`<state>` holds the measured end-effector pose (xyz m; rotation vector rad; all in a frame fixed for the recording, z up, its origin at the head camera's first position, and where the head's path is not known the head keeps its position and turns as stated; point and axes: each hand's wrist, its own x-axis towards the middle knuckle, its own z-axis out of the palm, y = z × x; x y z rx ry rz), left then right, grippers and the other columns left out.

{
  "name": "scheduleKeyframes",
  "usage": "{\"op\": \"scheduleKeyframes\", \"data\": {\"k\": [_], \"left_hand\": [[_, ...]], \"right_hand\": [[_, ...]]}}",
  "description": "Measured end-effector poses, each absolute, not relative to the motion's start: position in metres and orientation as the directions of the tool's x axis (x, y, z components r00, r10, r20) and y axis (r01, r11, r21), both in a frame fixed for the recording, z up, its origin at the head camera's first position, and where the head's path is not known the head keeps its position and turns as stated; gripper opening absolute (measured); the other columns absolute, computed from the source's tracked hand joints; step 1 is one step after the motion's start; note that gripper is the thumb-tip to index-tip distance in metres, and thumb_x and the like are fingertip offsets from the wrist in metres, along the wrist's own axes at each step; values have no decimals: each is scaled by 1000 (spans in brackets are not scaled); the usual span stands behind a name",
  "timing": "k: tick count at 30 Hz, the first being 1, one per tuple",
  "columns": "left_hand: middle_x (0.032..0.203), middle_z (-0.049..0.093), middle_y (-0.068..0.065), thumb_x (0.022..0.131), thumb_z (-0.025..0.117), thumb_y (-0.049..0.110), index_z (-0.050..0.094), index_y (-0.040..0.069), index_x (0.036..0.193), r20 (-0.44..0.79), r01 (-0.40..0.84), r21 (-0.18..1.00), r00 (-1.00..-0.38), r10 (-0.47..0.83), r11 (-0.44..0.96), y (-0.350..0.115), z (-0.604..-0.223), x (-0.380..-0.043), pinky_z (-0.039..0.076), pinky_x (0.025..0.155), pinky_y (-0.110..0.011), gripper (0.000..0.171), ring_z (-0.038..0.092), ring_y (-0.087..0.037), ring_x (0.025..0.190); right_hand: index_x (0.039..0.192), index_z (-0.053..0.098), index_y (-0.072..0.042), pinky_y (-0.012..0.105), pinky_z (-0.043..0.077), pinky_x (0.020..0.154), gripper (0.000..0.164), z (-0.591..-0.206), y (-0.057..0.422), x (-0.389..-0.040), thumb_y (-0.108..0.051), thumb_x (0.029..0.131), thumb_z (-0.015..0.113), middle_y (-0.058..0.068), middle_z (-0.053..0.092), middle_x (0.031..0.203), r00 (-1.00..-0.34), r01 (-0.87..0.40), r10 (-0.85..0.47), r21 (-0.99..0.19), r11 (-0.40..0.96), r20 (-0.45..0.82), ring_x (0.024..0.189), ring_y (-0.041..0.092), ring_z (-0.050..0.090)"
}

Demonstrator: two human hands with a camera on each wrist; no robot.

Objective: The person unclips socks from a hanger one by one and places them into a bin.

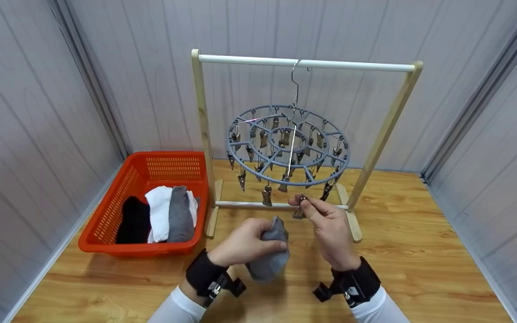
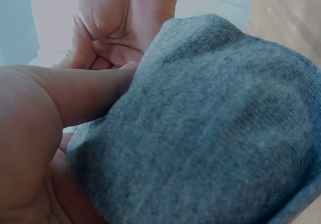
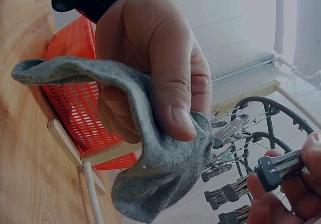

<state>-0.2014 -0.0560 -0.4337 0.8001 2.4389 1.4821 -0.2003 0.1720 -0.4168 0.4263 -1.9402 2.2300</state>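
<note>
My left hand [image 1: 248, 242] grips a grey sock [image 1: 269, 260], thumb on top and fingers underneath; the sock droops below the hand. To its right, my right hand [image 1: 332, 226] pinches a metal clothes clip [image 1: 299, 213] between thumb and fingers at the near edge of the hanger. The round grey clip hanger [image 1: 285, 183] hangs by its hook [image 1: 295, 78] from the rack's top bar, with several clips dangling from its rings. In the right wrist view the held clip [image 3: 278, 170] is beside the sock [image 3: 165, 169], apart from it. The sock's cloth [image 2: 210, 118] fills much of the left wrist view.
An orange basket [image 1: 89, 233] stands at the left, holding a black sock [image 1: 133, 220], white socks [image 1: 159, 211] and a grey sock [image 1: 181, 215]. The rack's wooden posts [image 1: 385, 134] rise on both sides of the hanger, with a low crossbar [image 1: 245, 204] between them. Panel walls enclose the wooden floor.
</note>
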Motion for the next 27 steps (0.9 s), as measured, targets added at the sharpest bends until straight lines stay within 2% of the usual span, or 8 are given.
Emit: {"op": "scheduleKeyframes", "data": {"k": [5,8,12,14,16,21,23,27], "left_hand": [[86,68,9,99,87,27,77,15,97,115,348,855,-851,513,384,-60,-432,-203,55,68,-30,15,64,-9,77],[85,67,8,99,86,27,76,15,96,120,352,846,-858,500,401,-63,-431,-204,54,67,-31,16,63,-9,76],[84,65,7,100,86,26,75,15,96,131,362,836,-861,491,411,-66,-429,-206,52,67,-32,17,62,-10,76],[86,66,6,100,86,25,75,15,97,134,364,837,-861,491,409,-68,-428,-206,53,68,-33,16,62,-11,77],[88,68,6,101,85,25,75,14,99,137,364,839,-860,491,405,-71,-427,-207,54,70,-33,14,64,-11,80],[89,68,5,102,84,25,75,14,98,147,366,835,-867,476,411,-79,-423,-208,55,70,-33,15,64,-11,81],[87,65,5,102,84,27,74,14,96,147,363,834,-872,467,415,-83,-421,-208,53,68,-32,18,62,-11,79],[86,61,5,102,84,32,71,15,94,142,354,830,-882,450,431,-93,-414,-208,50,67,-32,23,59,-12,79]], "right_hand": [[125,79,3,36,59,100,24,-416,171,-198,-13,113,67,18,79,125,-942,-333,-41,-942,-40,334,125,26,71],[127,78,1,34,61,98,23,-417,170,-196,-14,112,68,18,78,128,-919,-395,-32,-917,46,394,120,25,73],[129,79,-1,28,61,86,23,-419,170,-195,-12,111,71,15,77,117,-867,-497,-26,-857,137,498,100,24,74],[129,80,-4,25,58,78,22,-420,170,-195,-11,110,72,8,76,112,-827,-554,-24,-806,208,562,91,22,70],[129,81,-5,27,55,76,22,-421,171,-196,-10,109,74,6,76,111,-762,-620,-26,-719,313,646,90,21,68],[124,82,-2,40,58,93,23,-419,173,-199,-12,104,78,10,81,115,-515,-716,-56,-393,577,856,105,29,73],[120,83,-1,44,57,95,23,-417,174,-200,-15,103,77,12,82,111,-427,-724,-66,-297,623,902,103,32,74],[115,83,2,44,57,92,23,-413,175,-202,-17,104,74,14,82,106,-273,-747,-64,-169,643,960,96,34,74]]}}
